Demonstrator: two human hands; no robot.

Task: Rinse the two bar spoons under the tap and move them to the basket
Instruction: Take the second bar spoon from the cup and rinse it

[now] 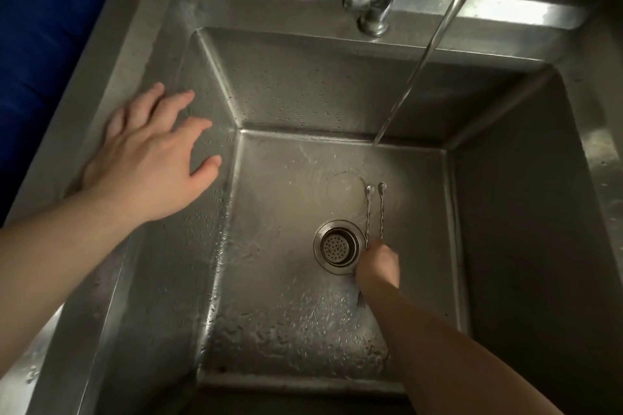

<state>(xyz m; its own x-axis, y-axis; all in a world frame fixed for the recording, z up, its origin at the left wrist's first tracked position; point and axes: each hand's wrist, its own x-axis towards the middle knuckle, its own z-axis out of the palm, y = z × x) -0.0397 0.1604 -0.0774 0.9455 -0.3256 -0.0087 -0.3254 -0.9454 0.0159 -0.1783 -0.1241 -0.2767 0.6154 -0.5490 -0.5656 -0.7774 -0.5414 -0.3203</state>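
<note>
Bar spoons (375,212): two twisted-stem spoons lying side by side on the sink floor, just right of the drain, bowls pointing toward the falling water.
Left hand (148,162): fingers spread wide, holding nothing, resting on the left slope of the sink (505,229).
Drain strainer (337,247): perforated basket seated in the floor, nothing visible in it.
Right hand (377,264): down on the spoons' handle ends; whether it has closed on them I cannot tell.
Water stream (435,50): lands just behind the spoon bowls, sheeting over the floor.
Risk: wet thin stems may slip or separate as they are lifted, so one drops back.
Basket: not in view.
</note>
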